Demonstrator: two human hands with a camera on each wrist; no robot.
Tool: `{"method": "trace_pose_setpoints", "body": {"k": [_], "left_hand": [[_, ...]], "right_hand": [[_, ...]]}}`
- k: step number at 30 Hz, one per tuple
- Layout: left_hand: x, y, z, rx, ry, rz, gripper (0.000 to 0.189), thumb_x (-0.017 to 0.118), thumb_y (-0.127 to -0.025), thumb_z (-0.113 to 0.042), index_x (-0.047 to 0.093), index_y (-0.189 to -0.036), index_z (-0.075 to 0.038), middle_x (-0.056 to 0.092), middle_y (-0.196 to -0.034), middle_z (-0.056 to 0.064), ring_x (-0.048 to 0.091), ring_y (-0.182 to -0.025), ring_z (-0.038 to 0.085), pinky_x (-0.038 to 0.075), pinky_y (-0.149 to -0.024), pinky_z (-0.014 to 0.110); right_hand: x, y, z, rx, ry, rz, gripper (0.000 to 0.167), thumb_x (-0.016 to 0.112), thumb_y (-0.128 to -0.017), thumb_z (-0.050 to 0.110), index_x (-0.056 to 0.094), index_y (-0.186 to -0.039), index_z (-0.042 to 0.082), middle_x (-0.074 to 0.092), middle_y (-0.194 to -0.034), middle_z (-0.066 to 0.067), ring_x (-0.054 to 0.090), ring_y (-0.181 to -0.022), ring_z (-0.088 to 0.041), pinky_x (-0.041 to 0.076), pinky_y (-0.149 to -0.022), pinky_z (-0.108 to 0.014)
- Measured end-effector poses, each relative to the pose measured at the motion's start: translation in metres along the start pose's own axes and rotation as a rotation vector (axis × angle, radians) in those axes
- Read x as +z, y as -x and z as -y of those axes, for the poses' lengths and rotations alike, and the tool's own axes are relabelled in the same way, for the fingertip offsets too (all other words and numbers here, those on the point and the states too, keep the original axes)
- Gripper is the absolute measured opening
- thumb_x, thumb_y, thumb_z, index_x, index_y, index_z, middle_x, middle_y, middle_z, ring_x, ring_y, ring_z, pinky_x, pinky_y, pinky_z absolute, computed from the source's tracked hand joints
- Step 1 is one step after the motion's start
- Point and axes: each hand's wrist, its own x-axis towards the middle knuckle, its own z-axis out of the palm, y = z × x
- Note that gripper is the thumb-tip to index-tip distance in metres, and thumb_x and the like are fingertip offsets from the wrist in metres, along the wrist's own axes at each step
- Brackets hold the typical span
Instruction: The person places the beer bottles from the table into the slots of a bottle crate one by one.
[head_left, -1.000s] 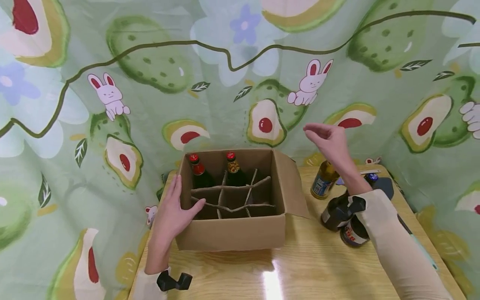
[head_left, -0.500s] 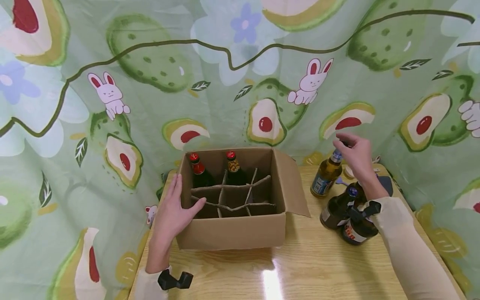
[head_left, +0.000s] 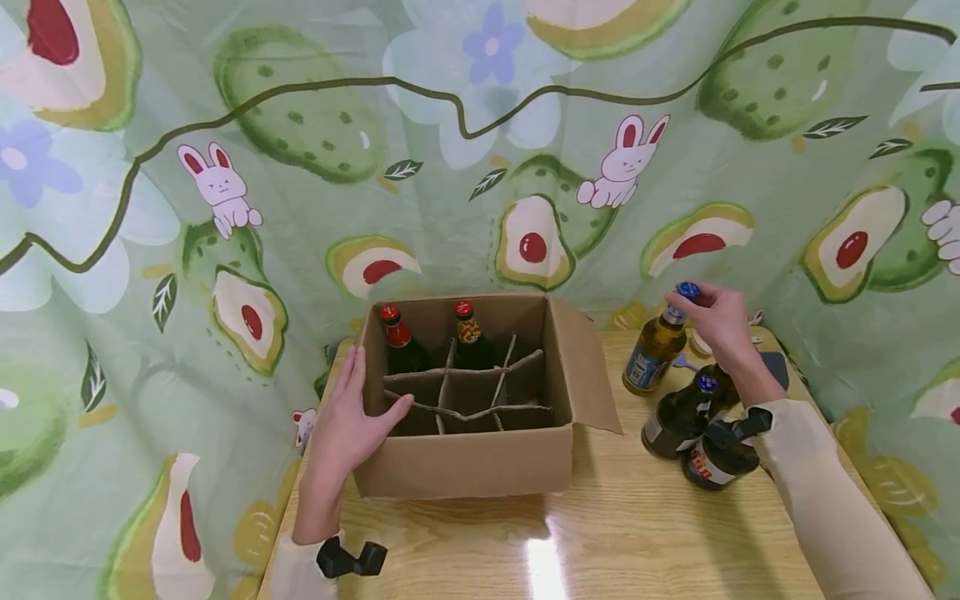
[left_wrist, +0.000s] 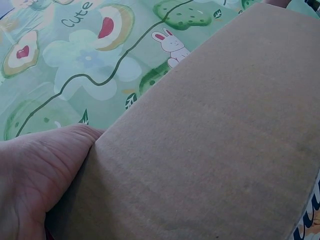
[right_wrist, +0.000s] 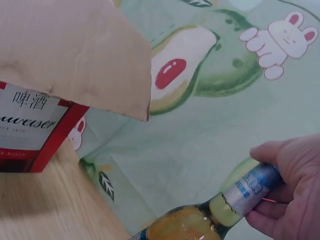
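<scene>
A cardboard box [head_left: 461, 467] with crossed dividers stands on the table, its right flap folded outward. Two bottles with red caps, a red-necked bottle [head_left: 399, 335] and a yellow-labelled bottle [head_left: 468, 329], stand in its back row. My left hand [head_left: 352, 429] rests on the box's left side, thumb over the front left corner. To the right of the box, my right hand [head_left: 716, 321] pinches the neck of an amber beer bottle [head_left: 651, 354] with a blue cap and blue label. In the right wrist view, my right hand [right_wrist: 295, 190] has thumb and fingers around its silver-blue neck wrap.
Two dark beer bottles, one with a blue cap [head_left: 675, 421] and one with a red-and-white label [head_left: 716, 462], stand close together below the right hand. Another dark bottle is partly hidden behind the wrist. A patterned cloth [head_left: 450, 208] hangs behind the table [head_left: 600, 533].
My right hand has moved right and down from above the table and taken hold of the amber bottle's neck. The left hand has stayed on the box.
</scene>
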Motion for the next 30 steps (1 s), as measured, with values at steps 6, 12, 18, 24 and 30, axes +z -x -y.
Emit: {"method": "trace_pose_setpoints", "body": {"k": [6,12,18,24,30], "left_hand": [[0.0,0.0,0.0,-0.006,0.001,0.002,0.11,0.063,-0.092,-0.071,0.007,-0.169,-0.015,0.004,-0.176,0.007,0.014,-0.16,0.04,0.025,-0.122,0.064],[0.0,0.001,-0.001,-0.008,0.008,0.001,0.11,0.063,-0.092,-0.07,0.007,-0.169,-0.016,0.003,-0.176,0.007,0.014,-0.16,0.041,0.025,-0.122,0.065],[0.0,0.001,-0.001,-0.01,0.0,-0.003,0.111,0.063,-0.092,-0.071,0.007,-0.169,-0.016,0.004,-0.176,0.007,0.015,-0.159,0.042,0.027,-0.121,0.066],[0.001,0.0,0.0,-0.002,-0.003,-0.012,0.111,0.064,-0.092,-0.071,0.009,-0.169,-0.015,0.005,-0.176,0.009,0.017,-0.158,0.043,0.028,-0.12,0.066],[0.001,0.0,0.001,0.001,-0.003,-0.016,0.111,0.065,-0.091,-0.071,0.009,-0.169,-0.015,0.006,-0.176,0.008,0.018,-0.158,0.043,0.029,-0.119,0.066]], "right_hand": [[-0.002,-0.002,-0.007,0.037,0.089,0.083,0.062,0.067,-0.1,0.051,0.067,-0.133,-0.002,0.071,-0.107,0.005,0.055,-0.11,-0.021,0.044,-0.09,-0.032],[-0.003,-0.002,-0.013,0.02,0.088,0.09,0.055,0.072,-0.098,0.047,0.07,-0.123,-0.002,0.07,-0.097,0.008,0.054,-0.098,-0.019,0.044,-0.08,-0.03],[-0.001,-0.004,-0.016,0.043,0.107,0.127,0.062,0.07,-0.097,0.053,0.068,-0.12,-0.004,0.07,-0.102,-0.002,0.05,-0.099,-0.027,0.042,-0.08,-0.033],[0.0,-0.007,-0.017,0.058,0.139,0.202,0.067,0.062,-0.1,0.057,0.062,-0.12,-0.006,0.058,-0.094,-0.004,0.051,-0.089,-0.027,0.042,-0.074,-0.035],[-0.001,-0.01,-0.015,0.053,0.159,0.264,0.051,0.064,-0.102,0.049,0.055,-0.105,-0.001,0.042,-0.078,0.002,0.043,-0.069,-0.018,0.038,-0.061,-0.034]]}}
